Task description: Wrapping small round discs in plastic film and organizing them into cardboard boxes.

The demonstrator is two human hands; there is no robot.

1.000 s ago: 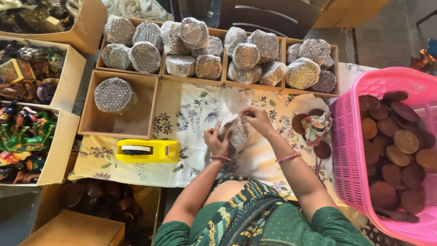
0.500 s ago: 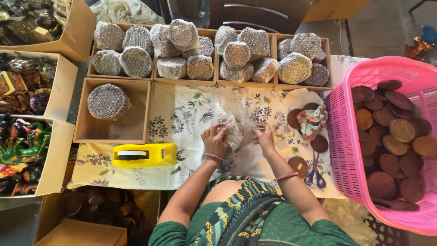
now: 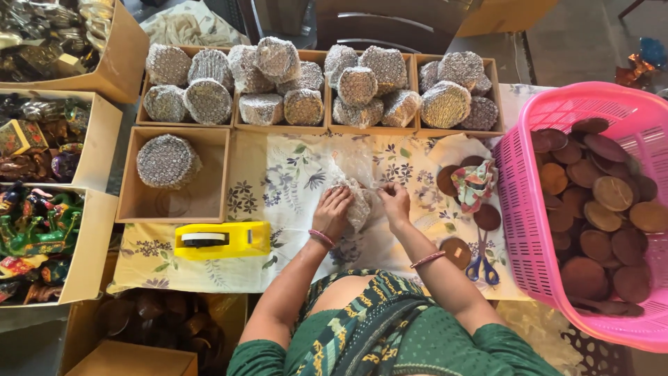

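Both hands clamp the bubble-wrap bundle (image 3: 358, 200) mid-cloth near the front edge: left hand (image 3: 334, 212) presses its side, right hand (image 3: 395, 202) pinches the wrap. Risk: loose wrap could spring open if either grip eases, since no tape shows on it yet. Yellow tape dispenser (image 3: 221, 239) sits toward front-left corner, scissors (image 3: 481, 257) front-right. Floral cloth (image 3: 278, 181) covers the surface. Pink basket (image 3: 550, 111) of brown discs at right edge; cardboard boxes (image 3: 320, 129) w/ wrapped bundles along far edge.
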